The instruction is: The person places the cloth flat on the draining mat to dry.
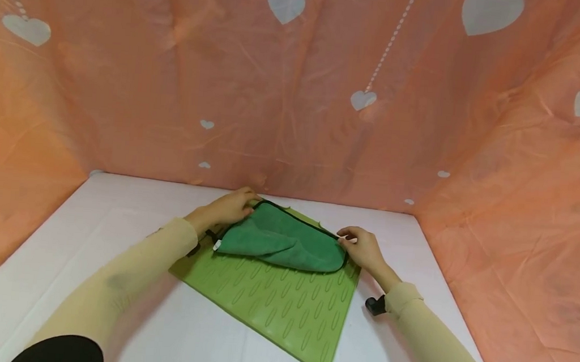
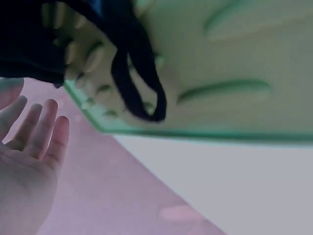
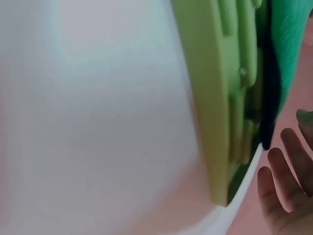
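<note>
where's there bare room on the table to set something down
White table is bare between the left sleeve and orange curtain, and in front of the green mat. Crowded: the mat's far half, with the cloth between left hand and right hand.

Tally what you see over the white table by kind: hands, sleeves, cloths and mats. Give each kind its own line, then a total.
Hands: 2, the left hand and the right hand
Sleeves: 2, the left sleeve and the right sleeve
Cloths: 1, the green cloth
Mats: 1, the ribbed green mat
Total: 6
</note>
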The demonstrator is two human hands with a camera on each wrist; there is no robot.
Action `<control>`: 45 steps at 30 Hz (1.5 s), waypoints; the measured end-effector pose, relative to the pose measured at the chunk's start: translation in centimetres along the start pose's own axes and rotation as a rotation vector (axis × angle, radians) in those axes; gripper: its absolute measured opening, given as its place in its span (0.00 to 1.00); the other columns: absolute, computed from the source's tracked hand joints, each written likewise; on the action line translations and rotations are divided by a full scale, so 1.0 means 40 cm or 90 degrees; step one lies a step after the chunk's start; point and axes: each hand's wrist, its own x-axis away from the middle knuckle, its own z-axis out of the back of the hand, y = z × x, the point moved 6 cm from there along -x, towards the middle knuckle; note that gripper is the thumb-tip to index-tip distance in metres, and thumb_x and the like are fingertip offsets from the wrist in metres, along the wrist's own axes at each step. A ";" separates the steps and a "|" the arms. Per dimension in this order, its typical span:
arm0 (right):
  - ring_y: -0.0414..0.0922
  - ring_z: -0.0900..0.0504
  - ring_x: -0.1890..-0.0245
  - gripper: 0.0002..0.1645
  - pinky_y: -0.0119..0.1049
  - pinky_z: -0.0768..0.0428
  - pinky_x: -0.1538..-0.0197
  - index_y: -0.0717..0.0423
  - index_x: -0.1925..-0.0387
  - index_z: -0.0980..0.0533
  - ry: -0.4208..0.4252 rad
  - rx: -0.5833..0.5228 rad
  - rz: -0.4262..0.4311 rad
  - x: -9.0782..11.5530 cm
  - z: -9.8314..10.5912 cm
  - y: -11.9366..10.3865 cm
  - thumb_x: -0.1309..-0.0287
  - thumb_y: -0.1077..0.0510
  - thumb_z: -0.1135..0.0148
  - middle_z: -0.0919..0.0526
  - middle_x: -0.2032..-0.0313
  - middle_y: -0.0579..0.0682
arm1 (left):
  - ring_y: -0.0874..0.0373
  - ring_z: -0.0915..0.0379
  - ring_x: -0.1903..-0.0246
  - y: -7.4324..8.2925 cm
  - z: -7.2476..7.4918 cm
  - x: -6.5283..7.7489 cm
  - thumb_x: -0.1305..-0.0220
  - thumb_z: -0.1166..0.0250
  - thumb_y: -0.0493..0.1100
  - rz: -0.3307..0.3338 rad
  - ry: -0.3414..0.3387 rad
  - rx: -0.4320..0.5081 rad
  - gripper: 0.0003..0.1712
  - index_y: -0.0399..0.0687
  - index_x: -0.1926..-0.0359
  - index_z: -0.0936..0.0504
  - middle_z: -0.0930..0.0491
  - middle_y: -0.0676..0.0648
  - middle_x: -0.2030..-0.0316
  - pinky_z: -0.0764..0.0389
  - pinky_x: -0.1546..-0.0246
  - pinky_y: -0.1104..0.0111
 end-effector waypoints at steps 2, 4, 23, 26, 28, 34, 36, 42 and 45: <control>0.58 0.13 0.54 0.11 0.50 0.13 0.55 0.60 0.49 0.15 0.004 -0.002 0.015 0.013 0.007 -0.014 0.31 0.62 0.33 0.14 0.52 0.59 | 0.41 0.24 0.40 0.013 0.011 0.014 0.22 0.40 0.37 -0.011 0.005 0.004 0.26 0.33 0.28 0.29 0.34 0.34 0.30 0.19 0.44 0.51; 0.55 0.13 0.56 0.11 0.48 0.13 0.55 0.60 0.50 0.15 0.010 -0.005 0.032 0.027 0.010 -0.033 0.32 0.62 0.32 0.14 0.54 0.58 | 0.42 0.24 0.41 0.028 0.020 0.032 0.23 0.39 0.38 -0.028 0.011 0.000 0.26 0.34 0.29 0.28 0.32 0.35 0.31 0.18 0.44 0.51; 0.38 0.15 0.62 0.08 0.33 0.16 0.60 0.57 0.54 0.14 -0.100 -0.058 0.255 0.132 -0.108 -0.253 0.30 0.60 0.32 0.12 0.59 0.47 | 0.62 0.22 0.64 0.169 -0.029 0.234 0.32 0.29 0.36 -0.264 0.060 -0.131 0.11 0.48 0.50 0.17 0.22 0.52 0.56 0.18 0.63 0.69; 0.39 0.15 0.61 0.09 0.34 0.15 0.59 0.58 0.53 0.14 -0.130 -0.045 0.277 0.129 -0.131 -0.274 0.30 0.60 0.33 0.12 0.58 0.48 | 0.60 0.20 0.64 0.178 -0.042 0.243 0.35 0.27 0.34 -0.319 0.070 -0.177 0.12 0.47 0.52 0.16 0.21 0.52 0.59 0.17 0.63 0.68; 0.39 0.15 0.60 0.09 0.34 0.16 0.58 0.58 0.51 0.15 -0.146 -0.033 0.281 0.123 -0.140 -0.284 0.30 0.60 0.33 0.13 0.57 0.48 | 0.58 0.19 0.63 0.178 -0.048 0.245 0.36 0.26 0.34 -0.339 0.074 -0.200 0.12 0.47 0.53 0.15 0.20 0.52 0.59 0.16 0.62 0.67; 0.42 0.15 0.59 0.11 0.35 0.16 0.57 0.58 0.49 0.16 -0.179 -0.003 0.267 0.094 -0.160 -0.287 0.29 0.60 0.34 0.13 0.56 0.50 | 0.55 0.20 0.57 0.154 -0.071 0.238 0.36 0.24 0.38 -0.323 0.064 -0.259 0.14 0.49 0.51 0.14 0.19 0.51 0.55 0.17 0.55 0.61; 0.44 0.15 0.58 0.12 0.36 0.16 0.56 0.58 0.48 0.16 -0.186 0.010 0.257 0.083 -0.166 -0.280 0.30 0.60 0.33 0.13 0.55 0.50 | 0.54 0.20 0.55 0.143 -0.076 0.234 0.37 0.24 0.38 -0.316 0.066 -0.265 0.15 0.49 0.50 0.14 0.19 0.50 0.53 0.18 0.54 0.59; 0.47 0.16 0.55 0.16 0.40 0.17 0.53 0.57 0.45 0.17 -0.223 0.045 0.223 0.047 -0.183 -0.262 0.31 0.59 0.31 0.15 0.52 0.51 | 0.50 0.21 0.50 0.110 -0.069 0.206 0.41 0.21 0.36 -0.287 0.081 -0.272 0.18 0.49 0.50 0.15 0.19 0.49 0.50 0.19 0.49 0.53; 0.47 0.17 0.54 0.17 0.40 0.17 0.52 0.56 0.44 0.17 -0.241 0.059 0.219 0.034 -0.190 -0.258 0.32 0.57 0.30 0.16 0.51 0.50 | 0.49 0.21 0.49 0.094 -0.061 0.192 0.42 0.21 0.36 -0.263 0.079 -0.267 0.19 0.49 0.50 0.15 0.19 0.49 0.50 0.19 0.47 0.51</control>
